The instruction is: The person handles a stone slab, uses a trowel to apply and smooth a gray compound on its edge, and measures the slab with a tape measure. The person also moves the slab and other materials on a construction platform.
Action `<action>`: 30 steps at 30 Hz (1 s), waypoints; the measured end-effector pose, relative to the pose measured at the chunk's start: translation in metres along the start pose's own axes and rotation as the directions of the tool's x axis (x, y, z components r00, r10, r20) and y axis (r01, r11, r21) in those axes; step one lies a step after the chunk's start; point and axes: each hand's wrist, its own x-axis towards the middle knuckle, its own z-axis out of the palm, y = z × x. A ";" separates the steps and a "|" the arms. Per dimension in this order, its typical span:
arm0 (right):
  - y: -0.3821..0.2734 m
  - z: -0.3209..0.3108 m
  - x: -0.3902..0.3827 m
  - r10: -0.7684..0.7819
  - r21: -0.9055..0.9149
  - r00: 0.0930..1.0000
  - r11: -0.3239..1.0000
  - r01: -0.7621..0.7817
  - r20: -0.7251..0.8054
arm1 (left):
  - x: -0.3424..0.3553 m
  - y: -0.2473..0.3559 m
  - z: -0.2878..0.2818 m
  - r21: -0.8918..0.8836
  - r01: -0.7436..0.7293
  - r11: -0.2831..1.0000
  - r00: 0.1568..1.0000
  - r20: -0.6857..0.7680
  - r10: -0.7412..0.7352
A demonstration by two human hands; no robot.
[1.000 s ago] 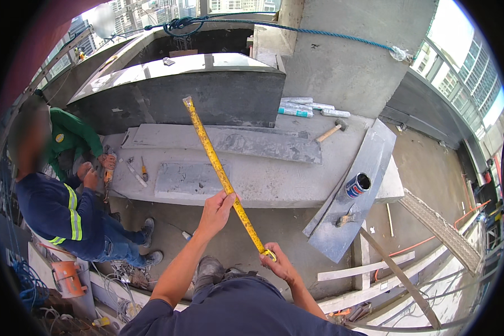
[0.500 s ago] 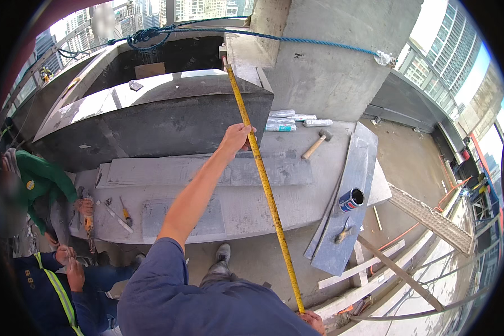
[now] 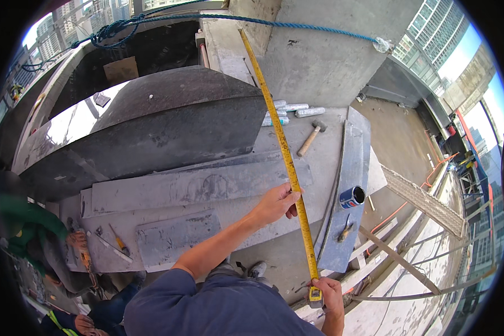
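A yellow tape measure [image 3: 278,129] is extended diagonally, its tip at the pale concrete ledge beside the column near the top; whether it touches cannot be told. My left hand [image 3: 283,201] pinches the blade midway, over the concrete slab and flat grey panels [image 3: 190,185]. My right hand [image 3: 330,292] grips the case at the blade's lower end. To the right of my left hand, a blue can [image 3: 352,197] and a brush [image 3: 345,231] rest on a long grey panel [image 3: 357,151]. A wooden-handled hammer [image 3: 311,138] lies behind, near silver rolls [image 3: 306,111].
A co-worker in green [image 3: 39,224] holds an orange power tool [image 3: 84,259] at left; another's hand [image 3: 83,322] shows below. A blue rope [image 3: 319,28] crosses the concrete column [image 3: 325,67]. A woven walkway plank [image 3: 425,201] and wooden strips [image 3: 400,260] lie at right.
The tape tip has risen toward the column ledge. My left hand slid lower along the blade in the last half second. My right hand came up. The view shifted, leaving co-workers lower left.
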 end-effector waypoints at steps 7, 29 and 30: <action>-0.049 0.021 0.000 -0.042 0.081 0.999 0.996 0.041 0.011 | 0.026 0.026 -0.006 -0.072 -0.120 0.990 0.991 -0.074 0.115; 0.060 -0.200 -0.098 0.160 0.072 0.986 0.985 -0.158 -0.034 | 0.236 0.171 -0.134 0.357 -0.029 0.934 0.722 -0.639 0.267; 0.051 -0.195 -0.089 0.122 0.096 0.992 0.988 -0.119 -0.035 | 0.235 0.167 -0.120 0.363 -0.024 0.931 0.736 -0.625 0.262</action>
